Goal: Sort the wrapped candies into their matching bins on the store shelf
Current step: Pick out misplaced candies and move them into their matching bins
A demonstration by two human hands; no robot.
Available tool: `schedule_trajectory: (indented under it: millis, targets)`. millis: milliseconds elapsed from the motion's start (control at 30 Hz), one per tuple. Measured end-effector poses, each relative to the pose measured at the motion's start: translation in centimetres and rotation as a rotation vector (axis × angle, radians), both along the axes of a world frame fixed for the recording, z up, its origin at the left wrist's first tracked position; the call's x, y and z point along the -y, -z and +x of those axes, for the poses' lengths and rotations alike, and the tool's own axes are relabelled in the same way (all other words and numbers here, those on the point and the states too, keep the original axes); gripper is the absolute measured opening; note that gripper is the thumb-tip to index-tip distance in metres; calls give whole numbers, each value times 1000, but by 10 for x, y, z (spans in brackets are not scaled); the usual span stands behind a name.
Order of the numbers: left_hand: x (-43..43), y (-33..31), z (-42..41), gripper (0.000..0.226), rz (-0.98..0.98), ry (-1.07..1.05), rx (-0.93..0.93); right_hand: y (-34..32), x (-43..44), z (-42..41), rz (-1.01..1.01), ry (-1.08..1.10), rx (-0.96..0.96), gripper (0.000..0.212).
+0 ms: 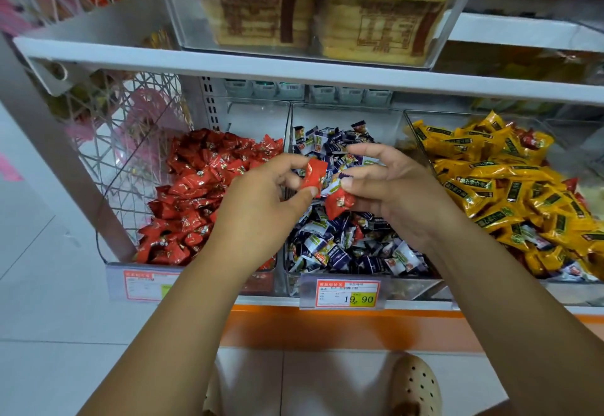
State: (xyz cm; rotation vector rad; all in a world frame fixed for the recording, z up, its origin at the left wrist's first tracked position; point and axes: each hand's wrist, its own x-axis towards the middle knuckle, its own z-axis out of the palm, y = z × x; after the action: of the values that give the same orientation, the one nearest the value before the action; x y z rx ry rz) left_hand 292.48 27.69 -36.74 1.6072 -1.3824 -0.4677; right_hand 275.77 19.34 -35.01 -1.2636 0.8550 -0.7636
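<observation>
Three clear bins stand side by side on the shelf. The left bin [115,167] is full of red candies [196,193], the middle bin [346,114] holds blue-and-white candies [343,245], and the right bin [412,128] holds yellow candies [510,193] with a few red and blue strays among them. Both hands hover over the middle bin. My left hand [261,206] pinches a red candy [314,175] between thumb and fingers. Just to its right, my right hand [392,193] pinches another red candy [340,201] together with a blue-and-white wrapper [333,186].
A white upper shelf [261,62] overhangs the bins and carries a clear box of yellow packs [310,7]. Wire baskets [108,141] stand at the left. Price tags [348,294] hang on the shelf's front edge. A foot in a beige clog [415,386] stands on the tiled floor below.
</observation>
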Motion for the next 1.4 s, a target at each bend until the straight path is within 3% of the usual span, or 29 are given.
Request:
schedule_trajectory:
  millis: [233, 367, 467, 633, 733, 800, 833, 900, 1100, 1400]
  targets:
    - [1, -1, -5, 23, -24, -4, 133, 5, -1, 14, 151, 123, 97, 31]
    - [2, 1, -7, 35, -54, -33, 252, 7, -5, 21, 242, 175, 127, 24]
    - [3, 1, -5, 32, -58, -37, 233, 4, -3, 18, 253, 141, 117, 24]
    - [4, -2, 1, 18, -57, -10, 20, -1, 11, -1, -105, 86, -163, 30]
    - [2, -4, 10, 17, -84, -46, -43, -1, 21, -15, -362, 2, -765, 15]
    - [0, -4, 12, 17, -88, -71, -34, 4, 21, -16, -534, -223, -1160, 17]
    - [-1, -4, 13, 17, -85, -76, -25, 9, 19, -13, -590, -321, -1253, 20]
    - [-4, -4, 12, 17, -82, -75, -23, 24, 17, -10, -635, -390, -1312, 29]
    - [-9, -1, 19, 14, -58, -82, -33, 46, 12, -8, -778, -325, -1404, 50]
    - [-12, 0, 31, 10, -13, -106, -83, 47, 14, -4, -821, -254, -1347, 26]
